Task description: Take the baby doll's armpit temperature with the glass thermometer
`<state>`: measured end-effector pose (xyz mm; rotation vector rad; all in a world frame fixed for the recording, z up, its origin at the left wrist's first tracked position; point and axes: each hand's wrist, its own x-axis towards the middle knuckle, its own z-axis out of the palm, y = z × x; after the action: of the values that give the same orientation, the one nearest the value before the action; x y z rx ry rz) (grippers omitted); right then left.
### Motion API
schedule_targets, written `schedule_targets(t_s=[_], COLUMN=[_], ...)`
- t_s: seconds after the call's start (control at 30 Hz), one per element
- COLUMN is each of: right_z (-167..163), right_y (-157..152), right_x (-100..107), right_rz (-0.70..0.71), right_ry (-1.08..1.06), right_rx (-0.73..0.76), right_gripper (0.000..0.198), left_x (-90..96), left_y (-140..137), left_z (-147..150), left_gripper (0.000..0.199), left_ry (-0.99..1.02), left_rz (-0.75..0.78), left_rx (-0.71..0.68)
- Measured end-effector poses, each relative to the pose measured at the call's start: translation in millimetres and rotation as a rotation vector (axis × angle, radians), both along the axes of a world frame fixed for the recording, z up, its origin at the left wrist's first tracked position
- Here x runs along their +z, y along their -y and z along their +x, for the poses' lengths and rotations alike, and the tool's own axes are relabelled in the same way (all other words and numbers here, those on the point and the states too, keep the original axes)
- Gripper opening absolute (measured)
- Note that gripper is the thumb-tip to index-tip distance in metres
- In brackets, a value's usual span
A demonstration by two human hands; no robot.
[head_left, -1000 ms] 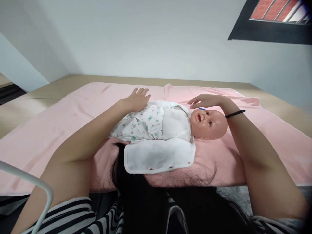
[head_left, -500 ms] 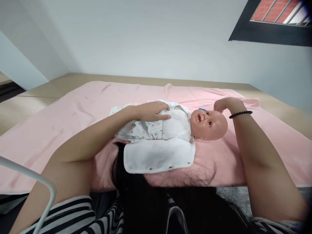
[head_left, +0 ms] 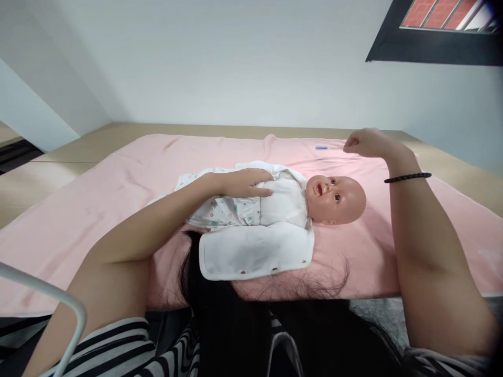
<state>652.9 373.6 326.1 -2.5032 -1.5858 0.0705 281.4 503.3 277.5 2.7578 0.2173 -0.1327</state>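
A baby doll lies on its back with its head to the right. It wears a white top, a spread-open white jacket and patterned bottoms. My left hand rests flat on the doll's belly, fingers stretched out. Beyond the doll's head, my right hand is raised with fingers pinched around a thin, pale stick with a blue end. The stick points left, held apart from the doll; its exact kind is too small to make out.
A pink cloth covers most of the wooden table. Behind stands a pale wall with a dark-framed window at upper right. A white curved bar crosses the lower left. Dark hair hangs at the front edge.
My right hand has moved up and away from beside the doll's head, carrying the blue-ended stick, which now shows more fully. My left hand stays on the doll.
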Motion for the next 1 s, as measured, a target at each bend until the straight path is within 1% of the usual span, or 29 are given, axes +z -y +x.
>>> schedule_targets(t_s=[0.03, 0.1, 0.17, 0.2, 0.23, 0.3, 0.37, 0.43, 0.5, 0.6, 0.67, 0.73, 0.87, 0.97, 1.0], right_z=[-3, -13, -27, -34, -43, -59, -76, -91, -104, -117, -121, -122, -120, -121, -122], right_y=[2, 6, 9, 10, 10, 8, 6, 4, 5, 7, 8, 7, 9, 14, 15], right_x=[4, 12, 18, 20, 22, 24, 24, 21, 16, 9, 5, 4, 7, 12, 13], right_rz=[0.096, 0.212, 0.262, 0.265, 0.248, 0.172, 0.058, -0.027, -0.054, -0.054, -0.072, -0.101, -0.159, -0.224, -0.247], right_ry=[-0.018, -0.106, -0.235, -0.293, -0.327, -0.311, -0.178, -0.019, 0.054, 0.033, 0.027, 0.031, 0.032, 0.076, 0.082], right_rx=[0.015, 0.082, 0.197, 0.261, 0.323, 0.443, 0.549, 0.608, 0.607, 0.602, 0.635, 0.657, 0.632, 0.571, 0.542], right_gripper=[0.017, 0.023, 0.026, 0.027, 0.028, 0.028, 0.022, 0.015, 0.014, 0.02, 0.027, 0.029, 0.029, 0.027, 0.029], left_x=[-0.5, -1.2, -1.5, -1.6, -1.6, -1.7, -2.0, -2.3, -2.4, -1.6, -0.6, -0.1, -1.6, -3.5, -3.9], left_y=[-1, -1, -2, -2, -2, -2, -2, -3, -3, -3, -2, -1, -2, -3, -3], left_z=[0, 0, 0, 0, 0, 0, 1, 2, 3, 3, 2, 1, 1, 2, 2], left_gripper=[0.071, 0.071, 0.07, 0.07, 0.07, 0.07, 0.068, 0.067, 0.067, 0.068, 0.066, 0.064, 0.066, 0.065, 0.065], left_ry=[-0.001, -0.001, 0.006, 0.009, 0.011, 0.015, 0.02, 0.032, 0.037, 0.036, 0.038, 0.042, 0.04, 0.039, 0.038], left_rz=[-0.014, -0.034, -0.041, -0.042, -0.042, -0.042, -0.048, -0.057, -0.063, -0.062, -0.073, -0.085, -0.068, -0.053, -0.05], left_rx=[0.001, -0.005, -0.019, -0.021, -0.019, -0.016, -0.032, -0.055, -0.065, -0.057, -0.058, -0.068, -0.058, -0.052, -0.051])
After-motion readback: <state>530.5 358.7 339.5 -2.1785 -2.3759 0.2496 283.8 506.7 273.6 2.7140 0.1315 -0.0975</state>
